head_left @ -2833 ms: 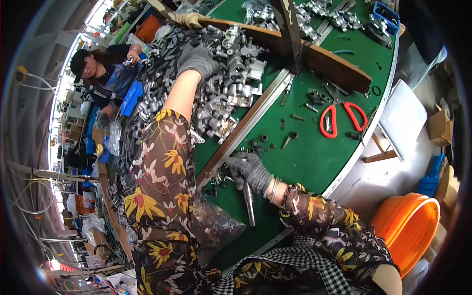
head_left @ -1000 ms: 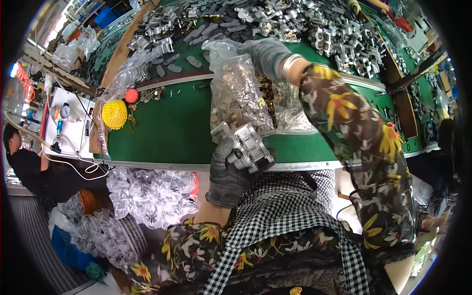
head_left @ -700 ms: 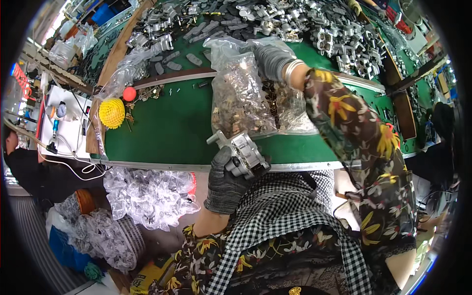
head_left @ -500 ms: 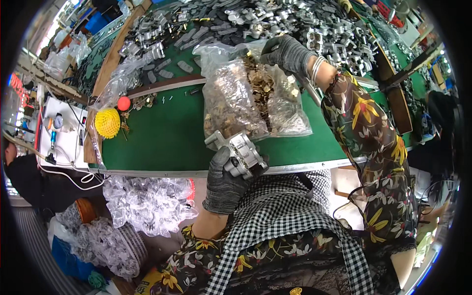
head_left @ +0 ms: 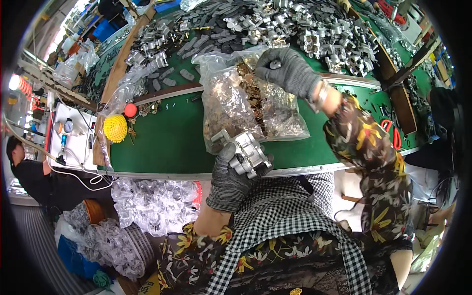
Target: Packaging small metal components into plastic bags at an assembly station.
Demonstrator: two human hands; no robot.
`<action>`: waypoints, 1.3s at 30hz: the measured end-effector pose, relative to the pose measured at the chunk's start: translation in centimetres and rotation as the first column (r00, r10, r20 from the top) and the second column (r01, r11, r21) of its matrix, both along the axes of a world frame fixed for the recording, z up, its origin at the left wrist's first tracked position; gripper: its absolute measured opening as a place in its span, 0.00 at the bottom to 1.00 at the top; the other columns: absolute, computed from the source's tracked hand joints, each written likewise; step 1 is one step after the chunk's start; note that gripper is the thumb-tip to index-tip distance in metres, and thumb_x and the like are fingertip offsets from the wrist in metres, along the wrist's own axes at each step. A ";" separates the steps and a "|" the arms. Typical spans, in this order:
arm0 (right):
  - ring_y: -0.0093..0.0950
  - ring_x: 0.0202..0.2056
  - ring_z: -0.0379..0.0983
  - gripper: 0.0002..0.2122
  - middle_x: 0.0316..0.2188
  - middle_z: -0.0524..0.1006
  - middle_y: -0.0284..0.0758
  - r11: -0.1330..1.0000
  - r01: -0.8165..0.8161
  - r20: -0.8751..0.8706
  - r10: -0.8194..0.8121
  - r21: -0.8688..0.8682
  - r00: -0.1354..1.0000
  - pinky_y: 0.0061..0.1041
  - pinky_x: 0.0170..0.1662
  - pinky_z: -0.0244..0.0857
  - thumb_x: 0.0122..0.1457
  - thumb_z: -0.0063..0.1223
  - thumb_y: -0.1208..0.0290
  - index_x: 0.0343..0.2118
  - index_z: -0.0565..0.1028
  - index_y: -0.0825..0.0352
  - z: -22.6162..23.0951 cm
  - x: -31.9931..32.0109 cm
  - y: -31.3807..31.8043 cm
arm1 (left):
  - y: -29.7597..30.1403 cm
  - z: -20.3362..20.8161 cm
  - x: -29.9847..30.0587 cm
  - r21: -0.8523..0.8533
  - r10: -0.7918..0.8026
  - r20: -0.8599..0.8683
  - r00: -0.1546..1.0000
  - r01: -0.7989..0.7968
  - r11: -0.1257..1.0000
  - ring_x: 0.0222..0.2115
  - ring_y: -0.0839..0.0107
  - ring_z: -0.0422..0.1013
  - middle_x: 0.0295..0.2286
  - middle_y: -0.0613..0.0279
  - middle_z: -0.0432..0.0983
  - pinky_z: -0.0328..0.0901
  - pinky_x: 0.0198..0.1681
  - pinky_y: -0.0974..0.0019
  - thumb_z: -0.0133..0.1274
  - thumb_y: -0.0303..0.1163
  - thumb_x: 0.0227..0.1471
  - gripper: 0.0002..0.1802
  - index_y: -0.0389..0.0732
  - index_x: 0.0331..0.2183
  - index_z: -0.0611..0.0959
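evidently a holding step: the left hand [head_left: 227, 183] clasps a silver casting [head_left: 249, 151] at the near edge of the bench [head_left: 160, 140]; farther, the right hand [head_left: 291, 73], curled round a metal piece [head_left: 276, 64], hangs by the clear bag [head_left: 225, 110]. next calls for a steady casting.

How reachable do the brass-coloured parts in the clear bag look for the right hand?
Probably yes: the right hand is close beside the brass-coloured parts, which look exposed along the middle of the clear bag. The metal object in its grip might hinder picking.
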State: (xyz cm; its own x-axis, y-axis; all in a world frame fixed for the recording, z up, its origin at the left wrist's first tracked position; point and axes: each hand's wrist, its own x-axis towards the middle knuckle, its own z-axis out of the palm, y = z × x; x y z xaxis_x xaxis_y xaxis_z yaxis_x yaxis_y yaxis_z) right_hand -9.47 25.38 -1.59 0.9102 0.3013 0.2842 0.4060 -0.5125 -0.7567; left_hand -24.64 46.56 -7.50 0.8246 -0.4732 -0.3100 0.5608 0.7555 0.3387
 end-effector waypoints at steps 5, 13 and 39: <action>0.21 0.28 0.73 0.10 0.26 0.78 0.33 0.944 -0.288 -0.468 0.330 0.161 0.820 0.21 0.36 0.70 0.50 0.60 0.66 0.32 0.78 0.67 7.6 -6.2 0.5 | 0.6 1.6 0.7 0.365 0.014 0.038 0.999 -0.027 0.930 0.33 0.54 0.75 0.35 0.50 0.75 0.73 0.36 0.52 0.42 0.54 0.53 0.28 0.39 0.42 0.73; 0.28 0.28 0.75 0.09 0.27 0.79 0.35 0.840 -0.516 -0.028 0.519 -0.171 0.854 0.21 0.36 0.69 0.50 0.58 0.66 0.32 0.79 0.65 -1.8 -8.4 1.3 | -0.5 -4.2 0.2 0.149 -0.049 -0.160 0.986 0.073 0.986 0.23 0.67 0.75 0.26 0.58 0.75 0.74 0.25 0.59 0.51 0.49 0.49 0.22 0.40 0.36 0.75; 0.29 0.32 0.76 0.13 0.36 0.77 0.38 0.834 -0.094 -0.729 0.524 0.543 0.440 0.25 0.37 0.72 0.55 0.52 0.72 0.43 0.74 0.68 -17.7 -10.8 5.6 | 0.9 -3.7 -3.9 0.221 -0.012 -0.231 0.973 0.064 0.973 0.29 0.63 0.74 0.29 0.56 0.74 0.73 0.33 0.54 0.48 0.51 0.52 0.22 0.41 0.38 0.74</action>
